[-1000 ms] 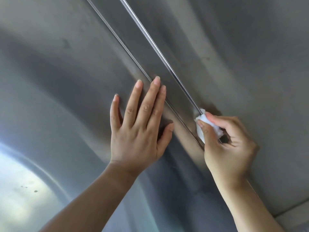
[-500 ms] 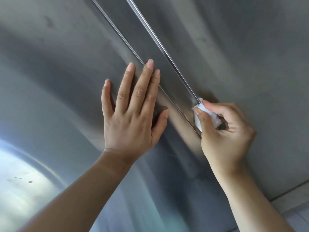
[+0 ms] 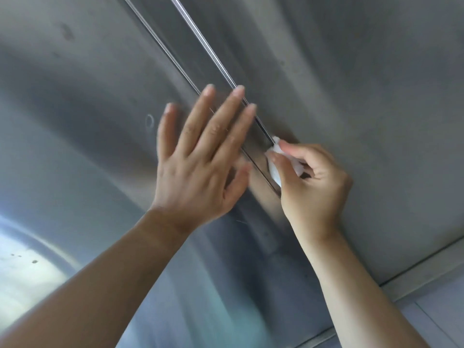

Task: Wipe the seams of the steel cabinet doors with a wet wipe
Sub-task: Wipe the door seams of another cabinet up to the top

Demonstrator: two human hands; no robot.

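My right hand [image 3: 313, 182] is clenched on a wadded white wet wipe [image 3: 274, 172], which is pinched between thumb and forefinger. The wad is pressed against the right-hand seam [image 3: 210, 49], at the point where that bright line meets my fingers. My left hand [image 3: 198, 172] is released, with fingers straight and spread, and lies flat against the left door [image 3: 75, 121]. The tips of its fingers [image 3: 237, 90] reach across the narrow steel strip [image 3: 185, 54] that runs between the two seam lines. The middle fingertip lies at the right-hand seam, just above the wipe. The left-hand seam [image 3: 162, 46] passes under that hand and comes out beside its thumb.

Both seams run diagonally from the top edge of the cabinet front down towards the hands. The right door [image 3: 364, 84] is brushed steel with dull smears. The left door carries a small ring mark [image 3: 150, 121] near my little finger. It also shows a bright reflection [image 3: 25, 272] with a few dark specks in its lower left corner. Below the right door's bottom edge, a pale ledge [image 3: 414, 272] runs across the lower right corner. The left hand is slightly blurred.
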